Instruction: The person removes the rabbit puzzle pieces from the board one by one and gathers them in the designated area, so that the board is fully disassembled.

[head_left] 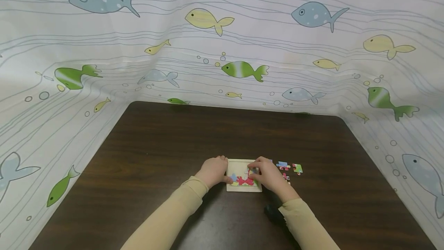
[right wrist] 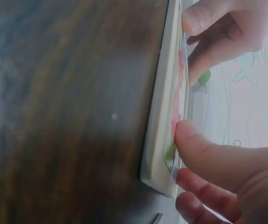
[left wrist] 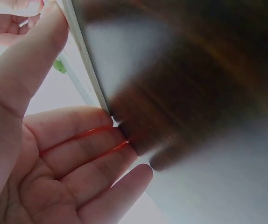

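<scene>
A light wooden puzzle tray (head_left: 244, 189) lies on the dark table, with red, blue and green puzzle pieces (head_left: 241, 181) fitted along its near part. My left hand (head_left: 214, 171) rests against the tray's left side. Its thumb touches the near left rim, and its other fingers extend along the edge in the left wrist view. Over the tray's right side, my right hand (head_left: 270, 174) pinches a puzzle piece (head_left: 252, 171) between thumb and fingers, partly hidden by them. In the right wrist view, the right thumb (right wrist: 192, 140) is right at the colored pieces.
Several loose puzzle pieces (head_left: 283, 164) lie on the table just right of the tray, some behind the right hand. A dark object (head_left: 274, 214) sits beneath the right wrist. Fish-printed white cloth (head_left: 243, 49) surrounds the brown table (head_left: 156, 146) at the back and sides.
</scene>
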`<state>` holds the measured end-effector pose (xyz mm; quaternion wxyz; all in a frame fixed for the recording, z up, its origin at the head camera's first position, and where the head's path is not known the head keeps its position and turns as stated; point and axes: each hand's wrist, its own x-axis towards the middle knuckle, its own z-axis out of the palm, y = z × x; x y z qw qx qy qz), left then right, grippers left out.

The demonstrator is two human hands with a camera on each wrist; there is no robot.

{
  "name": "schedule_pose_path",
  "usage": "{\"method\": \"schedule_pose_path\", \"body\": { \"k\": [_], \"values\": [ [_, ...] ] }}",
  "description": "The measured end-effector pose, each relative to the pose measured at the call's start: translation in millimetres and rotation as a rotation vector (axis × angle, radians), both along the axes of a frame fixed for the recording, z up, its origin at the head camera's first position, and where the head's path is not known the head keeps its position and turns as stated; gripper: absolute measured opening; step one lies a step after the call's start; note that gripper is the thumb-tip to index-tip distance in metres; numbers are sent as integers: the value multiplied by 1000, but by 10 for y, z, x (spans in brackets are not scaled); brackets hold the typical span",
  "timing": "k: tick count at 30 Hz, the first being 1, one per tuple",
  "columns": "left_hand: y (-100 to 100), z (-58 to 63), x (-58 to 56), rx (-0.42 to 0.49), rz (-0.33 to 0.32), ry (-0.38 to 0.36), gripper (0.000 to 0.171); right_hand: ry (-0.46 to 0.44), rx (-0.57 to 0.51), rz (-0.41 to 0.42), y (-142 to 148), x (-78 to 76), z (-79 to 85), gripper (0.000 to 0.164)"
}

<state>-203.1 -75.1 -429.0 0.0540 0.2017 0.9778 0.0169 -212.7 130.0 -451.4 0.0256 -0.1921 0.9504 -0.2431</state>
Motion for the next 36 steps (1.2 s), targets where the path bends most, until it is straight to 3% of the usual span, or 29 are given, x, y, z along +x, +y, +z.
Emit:
{"method": "schedule_pose_path", "body": {
  "k": [11, 24, 36],
  "values": [
    [-8, 8, 6, 15, -2, 19, 78, -9, -13, -25, -19, -7, 0, 20],
    [-10, -24, -8, 29, -1, 7, 78, -4, -60, -11, -19, 0, -2, 24],
    [-13, -2, 8, 27, -3, 12, 77, -66, -96, -33, -35, 4, 10, 25]
  ]
}}
